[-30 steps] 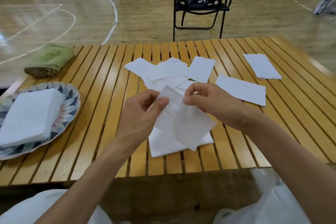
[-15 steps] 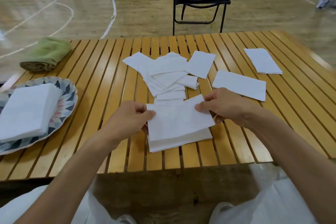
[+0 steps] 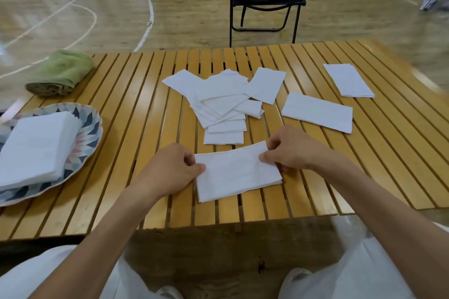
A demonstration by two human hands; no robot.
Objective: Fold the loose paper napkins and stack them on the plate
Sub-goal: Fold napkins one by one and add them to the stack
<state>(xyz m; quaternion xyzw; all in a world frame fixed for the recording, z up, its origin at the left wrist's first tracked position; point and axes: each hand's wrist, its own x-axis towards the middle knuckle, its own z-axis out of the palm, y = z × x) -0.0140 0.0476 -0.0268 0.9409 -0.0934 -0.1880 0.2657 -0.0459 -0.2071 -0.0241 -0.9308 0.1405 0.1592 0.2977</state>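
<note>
Both forearms extended forward from the lower edge of the view, bare, converging on a folded napkin [image 3: 237, 173] that lay flat near the front edge of the slatted wooden table [image 3: 150, 133]. The left hand [image 3: 170, 172] rested knuckles-up at the napkin's left short edge, fingers curled, with thumb and forefinger pinched on that edge. The right hand [image 3: 295, 150] was placed likewise at the right short edge, thumb and fingers closed on the upper right corner. The napkin sat slightly skewed, its right end further from the person than its left.

Just beyond it, a loose pile of napkins [image 3: 222, 102] lay overlapping at the table's centre. To the right of the pile, a single napkin [image 3: 317, 112] lay flat, and another [image 3: 348, 80] lay well apart near the far right edge.

The patterned plate [image 3: 91, 128] stood at the left edge of the table and carried a stack of folded napkins [image 3: 36, 148]. A rolled green cloth [image 3: 60, 73] lay at the far left corner. A black folding chair [image 3: 267, 5] stood on the court floor beyond the table.
</note>
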